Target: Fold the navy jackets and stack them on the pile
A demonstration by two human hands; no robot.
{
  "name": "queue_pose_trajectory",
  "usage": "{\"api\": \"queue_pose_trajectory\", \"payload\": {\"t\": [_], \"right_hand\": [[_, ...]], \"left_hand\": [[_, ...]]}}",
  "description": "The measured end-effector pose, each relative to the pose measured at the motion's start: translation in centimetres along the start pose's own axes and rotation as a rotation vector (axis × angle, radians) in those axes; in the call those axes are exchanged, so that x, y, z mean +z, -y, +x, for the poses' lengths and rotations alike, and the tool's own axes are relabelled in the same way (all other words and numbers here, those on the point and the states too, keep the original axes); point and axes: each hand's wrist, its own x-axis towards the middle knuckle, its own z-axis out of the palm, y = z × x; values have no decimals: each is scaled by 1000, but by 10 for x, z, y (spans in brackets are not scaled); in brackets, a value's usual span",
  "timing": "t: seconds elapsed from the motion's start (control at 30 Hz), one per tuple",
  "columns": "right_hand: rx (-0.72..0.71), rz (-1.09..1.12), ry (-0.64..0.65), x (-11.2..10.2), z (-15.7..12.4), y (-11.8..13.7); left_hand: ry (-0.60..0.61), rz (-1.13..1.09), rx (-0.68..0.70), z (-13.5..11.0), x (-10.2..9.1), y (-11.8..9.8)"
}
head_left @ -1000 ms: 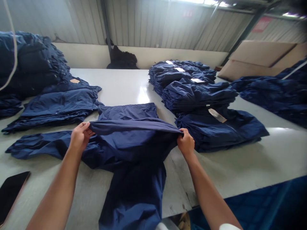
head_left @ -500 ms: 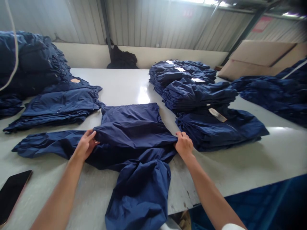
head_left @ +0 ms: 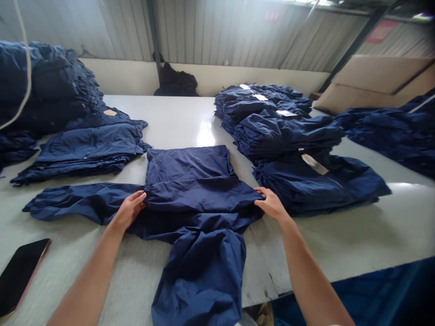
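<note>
Two bare hands rest on a navy garment [head_left: 193,190] spread at the near middle of a pale table [head_left: 176,117]. The left hand [head_left: 129,209] lies at the left end of a fold that runs across the garment, its fingers stretched out and touching the cloth, not closed on it. The right hand [head_left: 273,204] lies flat, palm down and fingers wide, at the right end of the same fold. Beyond the fold the garment lies smooth and flat; on the near side it bunches, and one part hangs over the table's front edge. A sleeve [head_left: 81,201] stretches from it to the left along the tabletop. A dark phone [head_left: 20,274] lies near the left corner, well apart from the garment. A low stack [head_left: 91,145] of folded navy pieces sits to the far left, with a taller heap [head_left: 44,86] behind it. To the right, just beside the right hand, are more folded stacks [head_left: 282,131], one bearing a paper tag [head_left: 314,164]. Cardboard [head_left: 377,79] leans at the far right, and a dark bundle [head_left: 176,81] sits against the back wall.
</note>
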Motion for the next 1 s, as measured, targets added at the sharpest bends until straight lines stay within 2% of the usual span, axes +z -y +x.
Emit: {"api": "queue_pose_trajectory", "payload": {"t": [0.1, 0.17, 0.23, 0.3, 0.4, 0.47, 0.57, 0.7, 0.77, 0.83, 0.9, 1.0], "right_hand": [[-153, 232, -13, -8, 12, 19], [-206, 249, -69, -2, 27, 39], [-233, 157, -83, 11, 50, 57], [-271, 25, -21, 29, 74, 70], [-280, -105, 70, 49, 107, 76], [-249, -137, 73, 54, 123, 75], [-203, -176, -14, 51, 135, 71], [-163, -209, -190, 48, 122, 75], [-264, -212, -227, 51, 102, 79], [-458, -208, -172, 55, 74, 83], [-619, -223, -57, 58, 45, 82], [-745, -277, 62, 55, 8, 69]], "left_hand": [[-4, 37, -25, -1, 5, 0], [-13, 59, -48, -2, 9, 1], [-41, 81, -59, -3, 13, 2], [-71, 94, -47, -4, 16, 4], [-126, 83, -11, -5, 17, 5], [-151, 60, 17, -6, 17, 5], [-117, 61, 50, -8, 15, 5], [37, 217, 2, -9, 16, 6], [41, 284, -18, -7, 19, 6], [-25, 328, -15, -4, 22, 6], [-102, 372, 8, -3, 25, 4], [-160, 420, 83, -5, 27, -6]]}}
